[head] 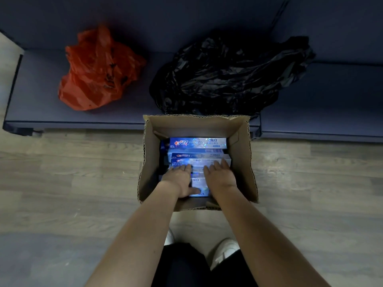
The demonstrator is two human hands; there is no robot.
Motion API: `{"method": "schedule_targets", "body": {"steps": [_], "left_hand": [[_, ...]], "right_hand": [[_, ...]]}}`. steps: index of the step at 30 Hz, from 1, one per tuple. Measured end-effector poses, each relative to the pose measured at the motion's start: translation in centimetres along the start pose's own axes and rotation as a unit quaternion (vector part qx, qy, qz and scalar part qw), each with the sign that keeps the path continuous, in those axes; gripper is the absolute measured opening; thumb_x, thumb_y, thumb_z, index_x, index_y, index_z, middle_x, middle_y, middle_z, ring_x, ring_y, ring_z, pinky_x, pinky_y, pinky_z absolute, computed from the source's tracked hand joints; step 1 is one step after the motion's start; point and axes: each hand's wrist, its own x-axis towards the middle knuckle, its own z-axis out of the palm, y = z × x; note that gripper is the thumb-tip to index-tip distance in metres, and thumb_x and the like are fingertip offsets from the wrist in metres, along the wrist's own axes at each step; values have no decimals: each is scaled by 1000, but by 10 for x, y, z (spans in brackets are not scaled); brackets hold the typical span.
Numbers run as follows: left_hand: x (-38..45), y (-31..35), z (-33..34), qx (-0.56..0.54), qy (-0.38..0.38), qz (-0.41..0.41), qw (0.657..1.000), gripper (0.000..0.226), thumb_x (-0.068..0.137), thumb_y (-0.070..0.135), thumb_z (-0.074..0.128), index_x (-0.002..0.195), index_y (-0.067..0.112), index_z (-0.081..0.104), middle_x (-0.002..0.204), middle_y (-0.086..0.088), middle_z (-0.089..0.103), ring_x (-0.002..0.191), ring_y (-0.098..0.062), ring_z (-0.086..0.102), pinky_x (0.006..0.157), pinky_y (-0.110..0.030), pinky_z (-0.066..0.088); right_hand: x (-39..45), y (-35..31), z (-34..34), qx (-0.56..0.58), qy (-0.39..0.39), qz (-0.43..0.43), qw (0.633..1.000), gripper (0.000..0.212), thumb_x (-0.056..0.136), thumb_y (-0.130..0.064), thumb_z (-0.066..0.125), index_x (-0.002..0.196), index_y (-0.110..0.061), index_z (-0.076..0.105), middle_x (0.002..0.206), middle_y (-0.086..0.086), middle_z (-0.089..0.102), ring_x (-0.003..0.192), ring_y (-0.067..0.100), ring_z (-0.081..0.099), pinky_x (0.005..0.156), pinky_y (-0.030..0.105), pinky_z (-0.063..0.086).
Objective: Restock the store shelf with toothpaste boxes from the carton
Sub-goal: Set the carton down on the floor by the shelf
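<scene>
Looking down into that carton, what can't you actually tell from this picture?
- How many toothpaste boxes fill the carton: the left hand and right hand cover the near ones.
- Each hand's grip: fingers lie over the boxes, fingertips blurred.
- Contents of the red bag and black bag: opaque plastic.
- The upper shelf: cut off by the top edge.

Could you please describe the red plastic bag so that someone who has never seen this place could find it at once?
Start at the long dark blue bottom shelf running along the wooden floor. Two crumpled plastic bags lie on it, behind the open carton. The red plastic bag is the left one, smaller and bright orange-red, whereas its neighbour is a black bag.
</scene>
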Motion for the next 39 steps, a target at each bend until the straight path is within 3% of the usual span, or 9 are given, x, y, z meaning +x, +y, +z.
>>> {"method": "schedule_targets", "body": {"steps": [5,12,17,21,26,28,31,34,39], "left_hand": [[1,-10,0,-29,8,14,999,99,82,62,57,151,11,8,157,-5,19,143,-21,21,119,-33,15],[-36,-7,-15,32,76,-7,997,106,81,57,62,151,7,0,159,-10,7,147,-22,7,120,-33,4],[-55,10,-34,82,146,10,986,83,84,46,63,147,11,22,148,-6,36,138,-21,31,116,-30,17],[-58,21,-52,35,147,-43,988,42,89,25,59,125,11,42,124,-7,57,114,-28,55,85,-33,44],[-39,19,-60,9,160,-76,984,40,91,13,53,128,4,42,130,-14,49,119,-32,50,96,-38,42],[-28,16,-63,-12,170,-95,981,40,90,11,53,127,3,43,129,-16,49,117,-33,51,95,-39,43],[-13,14,-62,5,171,-80,982,44,89,13,57,130,4,43,129,-15,49,118,-32,51,95,-38,43],[1,17,-57,71,169,-46,982,46,88,11,59,131,7,42,130,-13,49,119,-31,49,96,-37,41],[21,10,-45,133,187,-26,973,54,84,3,62,133,7,38,131,-12,48,122,-28,46,101,-34,36]], "right_hand": [[-1,-2,1,71,17,-15,997,40,100,-9,35,140,-5,36,135,16,51,124,32,50,102,44,41],[-40,7,-26,129,99,45,986,32,94,-3,43,124,-3,52,124,15,60,115,30,57,92,37,44],[-57,7,-56,82,181,5,980,41,77,-14,69,114,0,59,105,16,66,95,29,65,78,32,50],[-52,5,-53,130,242,-45,960,49,11,-13,87,55,-12,68,48,1,60,42,17,60,44,17,47],[-47,12,-42,82,343,3,936,52,68,-18,58,118,-7,62,114,9,69,100,21,68,85,29,54],[-39,17,-32,85,348,13,934,40,74,-19,54,111,-6,53,104,9,69,90,23,68,80,30,54],[-34,20,-23,100,227,8,969,40,62,-17,79,97,-6,63,94,13,65,85,26,65,77,32,52],[-18,19,-7,119,86,-14,989,47,91,-11,53,136,-5,40,139,17,40,129,30,39,108,37,29],[13,13,-3,147,42,8,988,52,92,-24,55,138,-9,38,143,14,40,132,28,37,108,35,29]]}}
